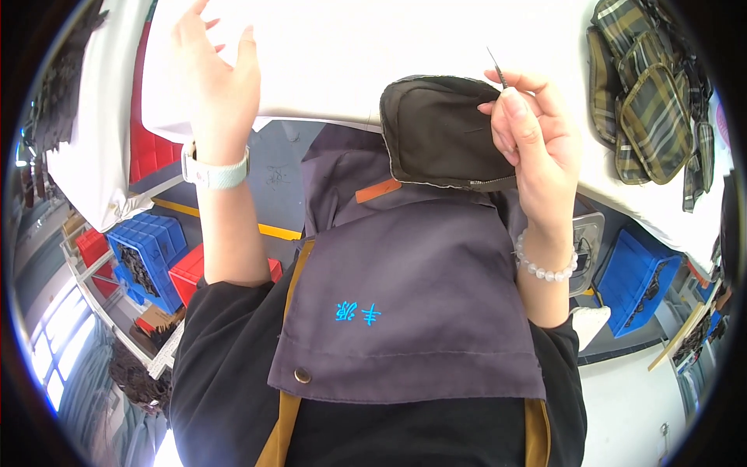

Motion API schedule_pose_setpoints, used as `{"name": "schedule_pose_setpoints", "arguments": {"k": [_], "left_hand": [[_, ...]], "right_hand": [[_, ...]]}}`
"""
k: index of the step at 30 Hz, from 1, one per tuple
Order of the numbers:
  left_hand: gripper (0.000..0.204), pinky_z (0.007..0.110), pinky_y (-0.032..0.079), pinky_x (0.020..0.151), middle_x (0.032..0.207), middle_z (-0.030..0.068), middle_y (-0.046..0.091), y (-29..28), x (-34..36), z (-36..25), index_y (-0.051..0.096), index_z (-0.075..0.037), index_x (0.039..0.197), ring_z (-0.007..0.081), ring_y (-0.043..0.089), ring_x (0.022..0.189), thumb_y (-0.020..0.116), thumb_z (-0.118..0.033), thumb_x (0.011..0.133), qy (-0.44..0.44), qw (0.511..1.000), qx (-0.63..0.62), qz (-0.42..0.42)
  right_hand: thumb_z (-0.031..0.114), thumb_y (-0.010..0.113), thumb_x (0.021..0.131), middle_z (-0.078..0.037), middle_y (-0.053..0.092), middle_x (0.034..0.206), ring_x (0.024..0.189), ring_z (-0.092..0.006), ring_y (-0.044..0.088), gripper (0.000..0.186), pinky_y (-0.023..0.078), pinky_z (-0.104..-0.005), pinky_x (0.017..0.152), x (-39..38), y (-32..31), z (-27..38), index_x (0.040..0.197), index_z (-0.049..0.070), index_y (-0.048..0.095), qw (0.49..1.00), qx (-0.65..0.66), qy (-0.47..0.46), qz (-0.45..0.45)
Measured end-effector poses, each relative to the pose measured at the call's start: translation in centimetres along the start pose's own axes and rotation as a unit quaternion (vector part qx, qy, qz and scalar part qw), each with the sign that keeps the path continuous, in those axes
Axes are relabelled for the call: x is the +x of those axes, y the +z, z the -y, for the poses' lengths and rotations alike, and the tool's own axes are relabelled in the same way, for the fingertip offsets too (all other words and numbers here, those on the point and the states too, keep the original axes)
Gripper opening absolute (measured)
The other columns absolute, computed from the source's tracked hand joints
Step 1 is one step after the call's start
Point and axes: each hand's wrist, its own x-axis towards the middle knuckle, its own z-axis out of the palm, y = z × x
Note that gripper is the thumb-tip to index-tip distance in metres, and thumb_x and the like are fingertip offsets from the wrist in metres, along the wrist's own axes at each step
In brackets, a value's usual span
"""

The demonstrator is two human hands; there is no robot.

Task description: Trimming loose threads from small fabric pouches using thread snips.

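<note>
Head view showed the right hand (537, 132) pinching a dark zippered pouch (440, 132) and a thin metal pick (498, 70) at the white tabletop (350, 54) edge. The left hand (222, 74) hovered open and empty, fingers spread, probably freed to reposition the pouch.

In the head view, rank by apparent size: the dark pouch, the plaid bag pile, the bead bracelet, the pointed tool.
1. Dark pouch and plaid bag pile: look alike, unranked
2. Bead bracelet
3. Pointed tool

Dark olive-brown fabric pouch (436, 128): flat, rounded corners, zipper along its lower edge, lying at the white table's near edge and pinched at its right side. Thin metal tool (496, 68): slender, pointed tip up, tilted slightly left, just above the pouch's right corner.
</note>
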Motion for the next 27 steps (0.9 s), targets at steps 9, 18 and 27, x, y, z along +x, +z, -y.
{"name": "schedule_pose_setpoints", "arguments": {"k": [9,18,27], "left_hand": [[0.030,0.017,0.046,0.046,0.101,0.0108,0.068,1.7,-3.1,-6.8,0.060,0.005,0.119,0.0071,0.063,0.060,0.069,-0.008,0.094,-0.306,0.845,-0.299,0.320],[0.018,0.019,0.053,0.048,0.082,0.0080,0.070,3.5,-3.9,-5.8,0.063,0.003,0.106,0.0125,0.070,0.064,0.060,-0.014,0.102,-0.287,0.862,-0.327,0.262],[0.022,0.025,0.061,0.058,0.092,0.0137,0.071,3.7,-4.6,-4.9,0.057,0.002,0.109,0.0228,0.075,0.074,0.049,-0.019,0.107,-0.302,0.855,-0.364,0.214]], "right_hand": [[0.008,0.064,0.099,0.005,0.061,0.082,0.065,0.0016,0.044,0.029,0.033,-0.0150,0.056,0.0,-0.1,0.0,0.125,-0.003,0.058,1.000,-0.012,-0.004,0.013],[0.007,0.075,0.089,-0.004,0.071,0.086,0.074,-0.0059,0.064,0.022,0.048,-0.0197,0.066,-0.4,2.8,-1.1,0.106,0.001,0.063,0.970,-0.218,-0.104,-0.015],[0.016,0.077,0.086,0.000,0.067,0.083,0.069,-0.0171,0.061,0.019,0.042,-0.0340,0.087,-0.3,3.3,-1.5,0.097,0.007,0.064,0.902,-0.397,-0.172,0.013]]}}
